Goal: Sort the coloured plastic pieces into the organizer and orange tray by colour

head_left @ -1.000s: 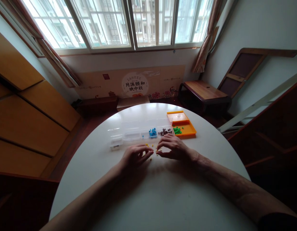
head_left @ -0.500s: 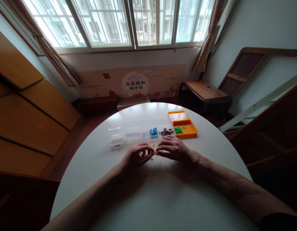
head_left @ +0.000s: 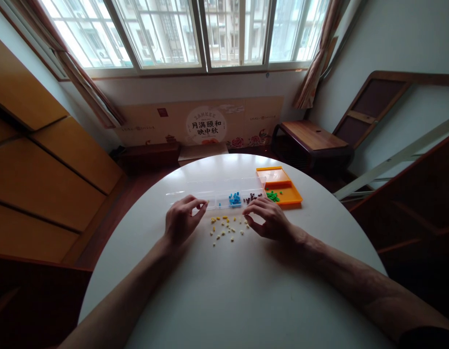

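My left hand (head_left: 184,219) is raised over the left part of the clear compartment box (head_left: 210,202), thumb and forefinger pinched on a tiny pale building brick (head_left: 207,201). On the white table, small yellow and cream bricks (head_left: 223,231) lie scattered between my hands. My right hand (head_left: 270,219) hovers by the right edge of these pieces, fingers curled and thumb a little apart, with nothing visible in its grasp. Blue bricks (head_left: 234,198) fill one compartment. Dark brown bricks (head_left: 250,198) are in another, partly hidden behind my right hand.
An orange tray (head_left: 292,194) with green bricks (head_left: 273,196) stands at the right end of the clear box. The round white table (head_left: 217,300) has its far edge just behind them. A wooden stool (head_left: 313,135) and a window are beyond.
The hands were together over the yellow bricks and have parted. My left hand has moved left and up to the clear box with a small brick; my right has shifted slightly right, uncovering the scattered pieces.
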{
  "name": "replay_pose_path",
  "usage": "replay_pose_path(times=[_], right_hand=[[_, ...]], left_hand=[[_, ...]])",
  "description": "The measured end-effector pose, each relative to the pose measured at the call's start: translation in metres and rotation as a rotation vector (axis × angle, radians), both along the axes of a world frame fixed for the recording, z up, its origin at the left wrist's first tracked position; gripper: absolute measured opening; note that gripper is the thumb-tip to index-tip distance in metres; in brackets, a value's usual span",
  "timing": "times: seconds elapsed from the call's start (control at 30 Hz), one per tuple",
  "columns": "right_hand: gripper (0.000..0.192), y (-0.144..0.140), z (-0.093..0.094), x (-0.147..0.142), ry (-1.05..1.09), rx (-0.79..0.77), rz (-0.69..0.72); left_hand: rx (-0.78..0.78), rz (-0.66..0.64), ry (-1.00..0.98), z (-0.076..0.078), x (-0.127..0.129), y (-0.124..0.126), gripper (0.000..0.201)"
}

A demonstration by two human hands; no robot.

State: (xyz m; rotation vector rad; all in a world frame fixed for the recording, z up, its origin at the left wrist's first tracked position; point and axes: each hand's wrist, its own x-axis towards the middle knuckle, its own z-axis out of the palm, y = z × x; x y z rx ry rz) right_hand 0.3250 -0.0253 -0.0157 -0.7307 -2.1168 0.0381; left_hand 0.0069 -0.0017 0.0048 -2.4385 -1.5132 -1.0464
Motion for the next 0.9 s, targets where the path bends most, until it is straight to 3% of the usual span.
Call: replay_pose_path(times=[0.27,0.5,0.9], right_hand=[[0.013,0.0,0.003,0.01,-0.081,-0.029,-0.004],[0.015,0.004,0.002,0.031,-0.257,-0.135,0.108],[0.011,-0.008,0.021,0.021,-0.257,-0.215,0.142]], left_hand=[[0.039,0.039,0.141,-0.006,0.003,0.0,0.021],[0.029,-0.022,0.167,-0.009,-0.006,-0.004,0.017],[0.0,-0.063,0.137,-0.006,-0.005,-0.006,0.017]])
